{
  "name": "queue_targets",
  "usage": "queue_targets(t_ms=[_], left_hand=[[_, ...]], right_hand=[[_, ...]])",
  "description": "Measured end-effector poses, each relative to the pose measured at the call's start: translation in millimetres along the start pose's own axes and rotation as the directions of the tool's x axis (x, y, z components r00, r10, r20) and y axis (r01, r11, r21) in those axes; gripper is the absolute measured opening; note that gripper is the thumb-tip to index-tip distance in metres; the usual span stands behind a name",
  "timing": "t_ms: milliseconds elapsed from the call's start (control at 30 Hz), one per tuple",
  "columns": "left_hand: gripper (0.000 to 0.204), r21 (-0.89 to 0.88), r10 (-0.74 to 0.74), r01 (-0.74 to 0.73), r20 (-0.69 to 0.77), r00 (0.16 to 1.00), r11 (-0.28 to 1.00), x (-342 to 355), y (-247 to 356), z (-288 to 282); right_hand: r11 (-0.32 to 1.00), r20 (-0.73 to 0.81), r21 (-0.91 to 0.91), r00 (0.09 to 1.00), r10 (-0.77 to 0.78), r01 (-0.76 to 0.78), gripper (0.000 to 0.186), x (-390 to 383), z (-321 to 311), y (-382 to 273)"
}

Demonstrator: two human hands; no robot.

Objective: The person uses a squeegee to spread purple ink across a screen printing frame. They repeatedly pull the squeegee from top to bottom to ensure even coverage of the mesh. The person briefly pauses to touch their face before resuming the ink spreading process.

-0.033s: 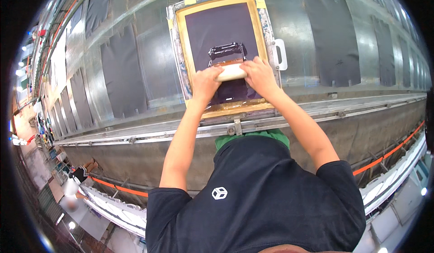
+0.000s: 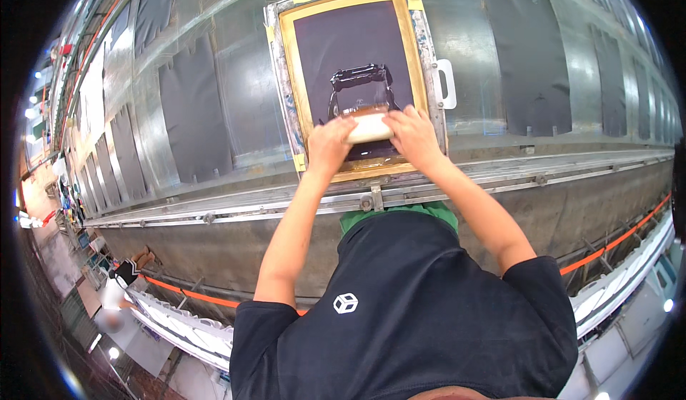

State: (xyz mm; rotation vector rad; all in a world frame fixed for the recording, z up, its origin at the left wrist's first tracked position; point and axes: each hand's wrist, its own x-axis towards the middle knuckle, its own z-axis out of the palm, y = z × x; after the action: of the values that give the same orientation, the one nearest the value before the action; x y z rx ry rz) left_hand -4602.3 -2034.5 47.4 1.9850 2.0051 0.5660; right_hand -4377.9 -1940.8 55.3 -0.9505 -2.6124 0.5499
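An orange strip [image 2: 607,248] at lower right; at lower left, a person in white [image 2: 113,294] and a glowing lamp [image 2: 113,353]

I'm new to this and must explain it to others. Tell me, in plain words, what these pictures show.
No machine arm here: these are a person's bare hands. The view comes from a wide camera worn on the head, looking down, so straight edges bend near the rim. The left hand and right hand together hold a cream handle over a yellow-edged frame. Inside it, a glossy dark smear lies on a dark surface. Around the frame, dark panels lie on a long grey table.
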Motion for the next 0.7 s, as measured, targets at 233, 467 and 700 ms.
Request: queue_targets(t_ms=[233,467,700], left_hand=[[0.042,-0.089,-0.085,0.079,-0.061,0.994,0.993,30.5,-7.4,-20.8],[0.036,-0.067,-0.130,0.138,0.105,0.986,0.988,66.5,-9.7,-23.4],[0.043,0.001,-0.044,0.044,0.089,0.995,0.999,-34.7,17.2,-2.9]], right_hand=[[0.999,-0.094,0.019,0.995,0.030,-0.028,0.040,36.6,-19.0,1.0],[0.996,-0.074,0.056,0.994,0.079,-0.075,0.039,44.6,2.0,22.6],[0.983,0.083,0.172,0.996,0.042,-0.056,0.042,-41.1,-4.7,-9.5]])
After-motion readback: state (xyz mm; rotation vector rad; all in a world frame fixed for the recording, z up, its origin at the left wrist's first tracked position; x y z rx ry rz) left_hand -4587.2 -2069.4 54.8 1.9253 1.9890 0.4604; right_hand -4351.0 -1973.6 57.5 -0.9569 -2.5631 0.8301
